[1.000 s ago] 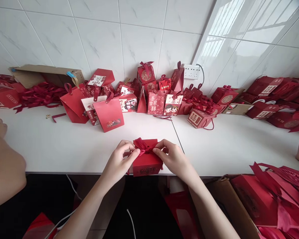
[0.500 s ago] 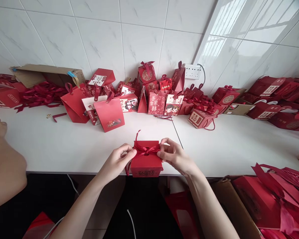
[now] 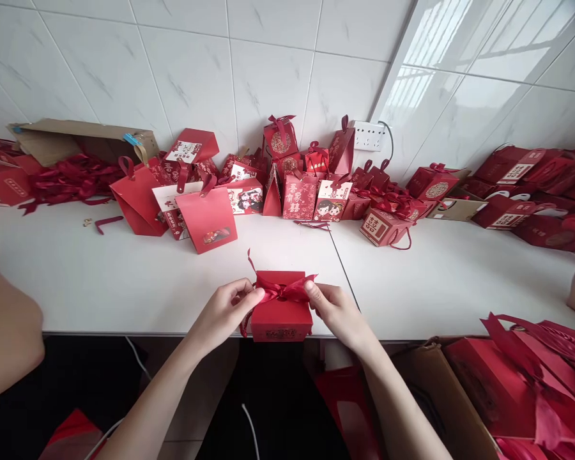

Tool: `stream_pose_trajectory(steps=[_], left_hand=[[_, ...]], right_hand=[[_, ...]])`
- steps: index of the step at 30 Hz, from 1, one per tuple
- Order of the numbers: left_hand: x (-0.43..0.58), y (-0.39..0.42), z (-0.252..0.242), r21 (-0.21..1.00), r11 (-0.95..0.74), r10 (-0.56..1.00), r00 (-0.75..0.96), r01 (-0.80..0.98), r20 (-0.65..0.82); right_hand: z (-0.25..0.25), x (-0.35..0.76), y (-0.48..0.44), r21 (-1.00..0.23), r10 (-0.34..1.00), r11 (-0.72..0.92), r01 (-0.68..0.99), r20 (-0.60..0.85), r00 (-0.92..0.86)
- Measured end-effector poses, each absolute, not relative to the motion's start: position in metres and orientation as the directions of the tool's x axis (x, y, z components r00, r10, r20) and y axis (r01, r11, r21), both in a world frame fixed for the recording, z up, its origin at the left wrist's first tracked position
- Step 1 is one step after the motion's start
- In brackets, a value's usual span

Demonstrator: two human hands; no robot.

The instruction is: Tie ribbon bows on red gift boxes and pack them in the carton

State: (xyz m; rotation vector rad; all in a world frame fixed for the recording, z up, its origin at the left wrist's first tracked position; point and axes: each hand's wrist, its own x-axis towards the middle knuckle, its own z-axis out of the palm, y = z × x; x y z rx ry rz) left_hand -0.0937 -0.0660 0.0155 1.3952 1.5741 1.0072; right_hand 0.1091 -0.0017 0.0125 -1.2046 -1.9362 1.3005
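A small red gift box (image 3: 282, 314) stands at the table's front edge, directly before me. Across its top lies a dark red satin ribbon (image 3: 287, 291) tied in a bow, one thin tail sticking up at the back left. My left hand (image 3: 234, 303) pinches the bow's left side between thumb and fingers. On the other side my right hand (image 3: 329, 305) grips the right loop, its thumb on top and the other fingers mostly hidden behind. A twisted cord hangs at the box's left side.
Red gift bags (image 3: 208, 217) and boxes line the wall. A pile of ribbons (image 3: 76, 179) lies by a cardboard box (image 3: 93, 131) at the left. A carton (image 3: 453, 390) of red boxes stands at the lower right. Other people's arms (image 3: 9, 313) reach in at both sides.
My right hand has turned and closed on the right loop, which now looks wider and fuller. My left hand keeps its pinch. The thin ribbon tail has shifted left.
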Motion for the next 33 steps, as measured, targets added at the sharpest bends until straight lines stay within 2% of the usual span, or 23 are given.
stream_pose_trajectory(steps=[3, 9, 14, 19, 21, 24, 27, 30, 33], left_hand=[[-0.092, -0.065, 0.014, 0.935, 0.089, 0.995, -0.079, 0.343, -0.065], [-0.098, -0.066, 0.011, 0.972, 0.078, 0.996, 0.019, 0.223, -0.085], [-0.105, -0.065, 0.002, 0.991, 0.075, 0.991, 0.104, 0.111, -0.086], [-0.101, -0.063, -0.005, 0.998, 0.048, 0.992, 0.117, 0.045, -0.052], [-0.101, -0.064, -0.006, 0.998, 0.041, 0.993, 0.107, 0.045, -0.046], [-0.107, -0.063, -0.005, 0.992, 0.037, 0.995, 0.083, 0.121, -0.047], [-0.117, -0.057, -0.002, 0.987, 0.013, 1.000, -0.004, 0.158, -0.013], [-0.120, -0.045, 0.004, 0.974, 0.055, 0.998, -0.038, 0.222, -0.047], [-0.114, -0.033, 0.012, 0.964, 0.111, 0.989, 0.073, 0.241, -0.132]], right_hand=[[0.015, 0.105, -0.005, -0.905, 0.891, 0.167, 0.391, -0.032, -0.454], [0.009, 0.108, -0.005, -0.968, 0.841, 0.195, 0.157, 0.083, -0.534], [-0.006, 0.107, 0.002, -0.990, 0.824, 0.139, 0.021, 0.104, -0.557], [-0.018, 0.104, 0.005, -0.992, 0.824, 0.061, -0.106, 0.110, -0.556], [-0.019, 0.108, 0.006, -0.994, 0.823, 0.040, -0.097, 0.088, -0.560], [-0.020, 0.119, 0.011, -0.997, 0.814, 0.065, 0.041, 0.029, -0.580], [-0.024, 0.128, 0.020, -0.991, 0.810, -0.051, 0.125, -0.115, -0.576], [-0.027, 0.128, 0.028, -0.975, 0.815, -0.213, 0.059, -0.211, -0.539], [-0.020, 0.119, 0.031, -0.989, 0.866, -0.147, -0.016, -0.121, -0.485]])
